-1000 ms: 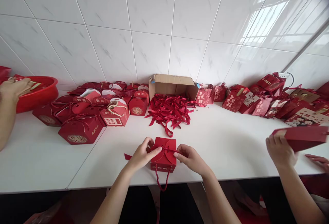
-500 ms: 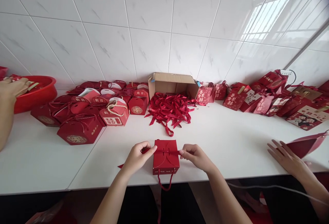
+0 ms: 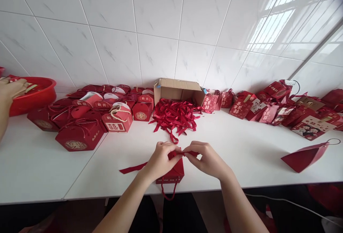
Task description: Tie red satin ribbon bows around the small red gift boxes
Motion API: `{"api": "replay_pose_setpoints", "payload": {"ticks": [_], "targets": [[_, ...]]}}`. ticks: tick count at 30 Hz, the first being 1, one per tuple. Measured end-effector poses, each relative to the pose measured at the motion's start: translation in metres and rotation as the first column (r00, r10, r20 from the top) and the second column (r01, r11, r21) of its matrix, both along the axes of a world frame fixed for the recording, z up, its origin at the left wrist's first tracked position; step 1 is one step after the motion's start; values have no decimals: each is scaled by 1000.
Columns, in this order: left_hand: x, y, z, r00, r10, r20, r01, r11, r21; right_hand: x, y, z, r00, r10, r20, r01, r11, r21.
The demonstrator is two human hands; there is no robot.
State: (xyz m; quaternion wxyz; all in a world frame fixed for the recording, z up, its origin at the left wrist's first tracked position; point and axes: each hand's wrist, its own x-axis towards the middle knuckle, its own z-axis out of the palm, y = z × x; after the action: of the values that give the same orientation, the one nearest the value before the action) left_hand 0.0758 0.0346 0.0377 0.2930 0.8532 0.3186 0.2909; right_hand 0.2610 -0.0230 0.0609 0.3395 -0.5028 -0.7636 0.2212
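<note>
A small red gift box [image 3: 175, 173] lies on the white table near its front edge, its twisted cord handle [image 3: 169, 198] hanging over the edge towards me. My left hand [image 3: 165, 161] is over the box's top, thumb and fingers pinched on a red ribbon [image 3: 132, 169], whose cut tail trails left on the table. Close by on the right, my right hand [image 3: 205, 158] pinches the ribbon's other part, the fingertips of both hands almost meeting above the box. My left hand hides much of the top flaps and the knot.
A pile of red ribbons [image 3: 177, 115] spills from a cardboard box [image 3: 178, 83] by the wall. Red boxes [image 3: 80, 135] crowd the left; more red bags [image 3: 239, 106] and a red pouch [image 3: 305, 156] are right. Another person's hand [image 3: 12, 88] is over a red basin [image 3: 40, 97].
My hands have come from either side of the box to meet above it, bringing the ribbon ends together. At the right, another person's hand has left the red pouch.
</note>
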Motion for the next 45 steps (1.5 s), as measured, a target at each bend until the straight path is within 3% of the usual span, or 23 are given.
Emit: {"api": "replay_pose_setpoints", "payload": {"ticks": [4,7,10,15,18,20,25,29,31,34,38,42,45], "targets": [[3,0,-5,993,113,25,-115,985,127,0,-14,8,985,-116,127,108,992,63],[-1,-1,-10,965,231,122,-252,947,198,3,-26,8,982,-133,131,145,985,-88],[-6,-3,-12,945,275,179,-314,915,254,1,-27,4,989,-123,76,138,958,-252],[-11,-4,-12,951,233,204,-296,879,374,-19,-2,-20,961,-107,-256,46,972,-232],[-12,-4,-14,933,246,262,-339,845,414,-29,8,-37,859,-145,-491,-28,945,-327],[-13,-3,-16,918,256,303,-366,841,400,-32,11,-45,803,-201,-561,-36,923,-383],[-15,-6,-19,911,230,341,-324,912,250,-40,13,-51,828,-186,-529,-14,936,-351],[-30,-3,-26,915,229,331,-241,970,-4,-48,15,-56,810,-231,-539,138,968,-208],[-40,3,-34,902,306,303,-263,949,-176,-50,15,-59,802,-222,-555,134,972,-194],[-52,14,-47,880,430,200,-335,863,-379,-50,13,-63,807,-151,-571,16,972,-234],[-57,19,-56,945,314,94,-217,813,-541,-49,12,-61,804,-134,-580,-20,968,-251],[-63,16,-49,968,241,72,-154,793,-590,-54,12,-55,827,-215,-519,81,960,-268],[-73,12,-32,975,210,73,-120,774,-621,-61,13,-52,820,-289,-493,156,943,-294]]}}
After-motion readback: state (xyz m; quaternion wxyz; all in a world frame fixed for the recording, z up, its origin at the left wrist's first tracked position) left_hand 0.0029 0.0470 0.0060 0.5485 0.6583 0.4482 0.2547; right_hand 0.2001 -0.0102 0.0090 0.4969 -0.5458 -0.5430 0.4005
